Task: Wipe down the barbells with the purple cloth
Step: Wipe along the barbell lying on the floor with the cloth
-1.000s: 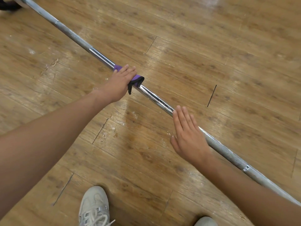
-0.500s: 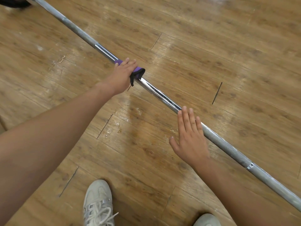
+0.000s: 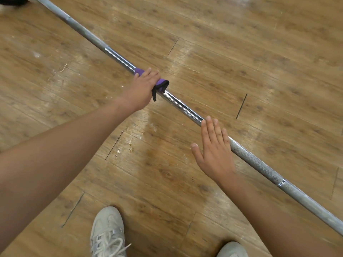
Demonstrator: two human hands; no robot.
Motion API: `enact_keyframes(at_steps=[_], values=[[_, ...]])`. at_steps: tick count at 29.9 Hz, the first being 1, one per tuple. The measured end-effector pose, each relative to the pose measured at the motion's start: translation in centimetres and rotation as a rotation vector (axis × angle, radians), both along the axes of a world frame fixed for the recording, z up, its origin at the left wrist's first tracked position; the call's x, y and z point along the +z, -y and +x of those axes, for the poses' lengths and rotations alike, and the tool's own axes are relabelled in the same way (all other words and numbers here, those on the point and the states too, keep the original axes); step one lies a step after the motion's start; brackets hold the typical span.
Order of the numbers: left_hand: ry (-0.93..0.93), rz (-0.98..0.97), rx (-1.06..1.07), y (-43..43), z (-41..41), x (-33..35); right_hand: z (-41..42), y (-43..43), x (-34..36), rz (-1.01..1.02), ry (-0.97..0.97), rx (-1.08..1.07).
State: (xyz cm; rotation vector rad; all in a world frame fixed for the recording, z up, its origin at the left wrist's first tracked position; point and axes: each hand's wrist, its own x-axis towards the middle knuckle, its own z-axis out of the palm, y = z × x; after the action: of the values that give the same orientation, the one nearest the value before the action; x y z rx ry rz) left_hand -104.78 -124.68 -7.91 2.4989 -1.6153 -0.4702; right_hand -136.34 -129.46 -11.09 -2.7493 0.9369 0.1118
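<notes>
A long steel barbell point(image 3: 181, 105) lies diagonally on the wooden floor, from the top left to the lower right. A purple cloth point(image 3: 161, 84) with a dark edge is wrapped round its shiny middle section. My left hand point(image 3: 143, 88) grips the cloth and the bar, fingers curled over the top. My right hand point(image 3: 215, 149) is flat with straight fingers, lying against the bar where the smooth part meets the knurled part.
Wooden plank floor point(image 3: 241, 52) all around, with small crumbs of debris point(image 3: 130, 143) near the bar. My two white shoes point(image 3: 107, 232) stand at the bottom edge. A dark object point(image 3: 11, 0) sits at the top left corner by the bar's end.
My left hand has kept the cloth on much the same stretch of the shiny section. My right hand stays flat against the bar. The view has shifted a little.
</notes>
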Motion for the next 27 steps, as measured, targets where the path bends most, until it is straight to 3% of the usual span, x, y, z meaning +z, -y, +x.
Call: enact_keyframes(at_steps=[5,18,27], values=[[0.001,-0.078,0.016,-0.7,-1.6,-1.5,0.4,0.6,0.3,0.033,0.019,-0.038],[-0.014,-0.017,-0.164,1.1,-0.8,-0.5,2.5,1.5,0.5,0.065,0.126,-0.245],[-0.030,-0.024,-0.148,1.9,-0.5,-0.6,2.3,5.9,0.7,0.044,-0.031,-0.388]])
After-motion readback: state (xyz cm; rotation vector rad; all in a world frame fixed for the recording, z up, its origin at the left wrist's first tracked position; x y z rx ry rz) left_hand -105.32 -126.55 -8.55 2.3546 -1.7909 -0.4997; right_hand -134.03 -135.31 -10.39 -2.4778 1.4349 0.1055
